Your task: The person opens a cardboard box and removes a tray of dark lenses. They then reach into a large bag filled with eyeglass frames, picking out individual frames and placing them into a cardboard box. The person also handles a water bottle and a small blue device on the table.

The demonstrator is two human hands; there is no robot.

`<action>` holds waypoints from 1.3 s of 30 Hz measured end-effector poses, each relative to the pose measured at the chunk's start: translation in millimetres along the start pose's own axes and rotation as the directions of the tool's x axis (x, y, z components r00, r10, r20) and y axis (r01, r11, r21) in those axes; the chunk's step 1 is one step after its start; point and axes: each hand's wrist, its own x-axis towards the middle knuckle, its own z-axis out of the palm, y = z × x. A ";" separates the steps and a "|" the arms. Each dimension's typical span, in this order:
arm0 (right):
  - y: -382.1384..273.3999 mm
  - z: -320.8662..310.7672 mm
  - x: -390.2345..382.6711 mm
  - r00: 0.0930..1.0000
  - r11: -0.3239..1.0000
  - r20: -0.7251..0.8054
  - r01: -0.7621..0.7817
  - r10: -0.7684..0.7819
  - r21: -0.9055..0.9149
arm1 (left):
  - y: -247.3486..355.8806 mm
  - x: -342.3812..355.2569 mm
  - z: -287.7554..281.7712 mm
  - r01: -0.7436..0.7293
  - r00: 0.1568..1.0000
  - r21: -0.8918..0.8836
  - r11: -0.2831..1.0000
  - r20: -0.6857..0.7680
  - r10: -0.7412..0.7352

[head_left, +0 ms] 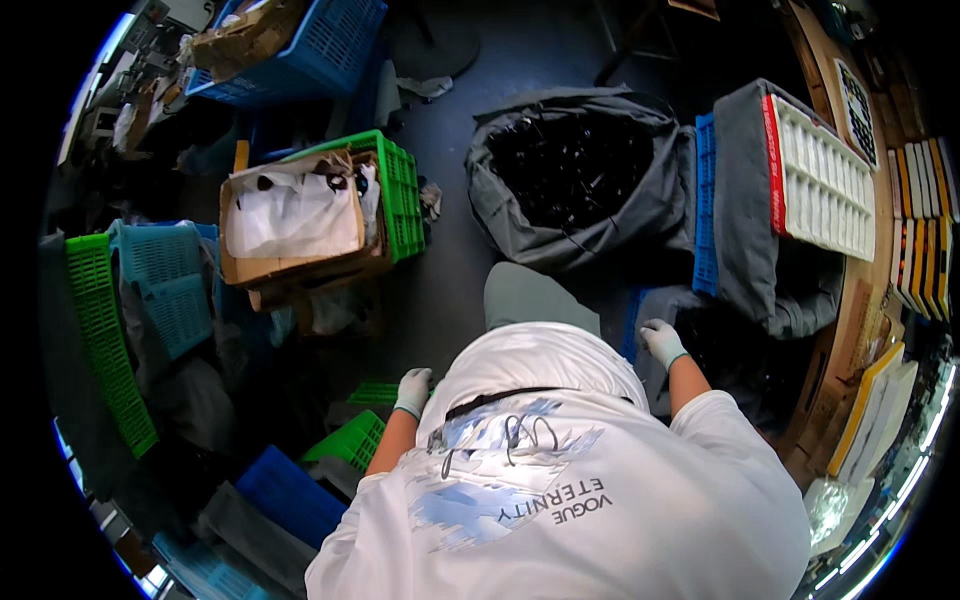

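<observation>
My left hand (413, 390), in a white glove, hangs at my left side beside the hem of my shirt. Its fingers are drawn together and nothing shows in them. On the other side my right hand (662, 342), also gloved in white, is held out from my hip with fingers curled in and no object visible. It is nearest to a grey cloth-lined blue crate (632, 325) with dark contents; whether it touches the lining I cannot tell. In front of me a large grey sack (490, 205) stands with its mouth spread, full of small black parts (570, 165).
At the left, a cardboard box (240, 268) with white sheeting rests in a green crate (402, 200). Blue crates (335, 55) stand behind it. A white compartment tray (825, 180) lies on a grey-covered stack at right, beside a wooden bench edge (850, 310). Behind my left arm sits another green crate (350, 440).
</observation>
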 end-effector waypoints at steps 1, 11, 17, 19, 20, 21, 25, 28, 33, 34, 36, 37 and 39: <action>-30.6 -0.1 -1.8 0.998 0.997 0.024 -0.064 0.063 0.033 | 21.1 9.4 -2.7 0.105 0.993 -0.198 0.975 -0.025 -0.112; -125.4 44.9 64.8 0.985 0.959 0.058 -0.171 0.162 0.224 | 190.8 164.8 -141.4 0.085 0.993 -0.136 0.987 -0.064 -0.095; -223.5 29.2 105.1 0.979 0.968 0.141 -0.172 0.147 0.185 | 219.7 227.1 -216.5 0.116 0.993 0.076 0.990 -0.011 -0.116; -254.7 12.3 119.3 0.991 0.975 0.075 -0.127 0.115 0.183 | 328.8 216.2 -235.1 0.331 0.942 -0.270 0.904 0.037 -0.334; -278.0 12.4 132.9 0.992 0.966 0.046 -0.121 0.114 0.228 | 326.6 225.0 -251.1 0.252 0.966 -0.277 0.927 0.009 -0.259; -285.5 15.2 166.2 0.998 0.984 -0.049 0.034 -0.026 0.172 | 313.9 242.9 -261.6 0.170 0.984 -0.280 0.945 -0.003 -0.178; -449.1 -10.4 168.0 0.999 0.940 0.052 -0.015 -0.002 0.342 | 348.2 292.5 -290.2 -0.091 0.993 0.010 0.996 -0.071 0.092; -477.2 -6.3 249.1 0.831 0.809 0.004 0.543 -0.557 -0.225 | 431.4 329.9 -311.9 -0.138 0.989 0.219 0.966 -0.027 0.147; -670.0 -35.7 258.2 0.950 0.916 -0.148 0.306 -0.276 0.258 | 462.1 433.0 -373.8 -0.166 0.984 0.332 0.928 0.119 0.134; -675.7 -41.2 272.4 0.943 0.908 -0.183 0.320 -0.278 0.269 | 484.6 445.4 -386.7 -0.263 0.962 0.314 0.912 0.162 0.221; -671.4 -31.9 287.0 0.945 0.891 -0.187 0.316 -0.268 0.325 | 533.0 448.8 -409.7 -0.285 0.956 0.238 0.929 0.137 0.259; -675.3 -28.7 286.0 0.969 0.885 -0.153 0.240 -0.194 0.400 | 521.1 459.8 -422.9 -0.203 0.977 0.228 0.952 0.117 0.180; -645.2 -17.2 297.3 0.953 0.934 -0.177 0.281 -0.245 0.220 | 507.5 510.3 -436.9 -0.138 0.986 0.166 0.976 0.116 0.120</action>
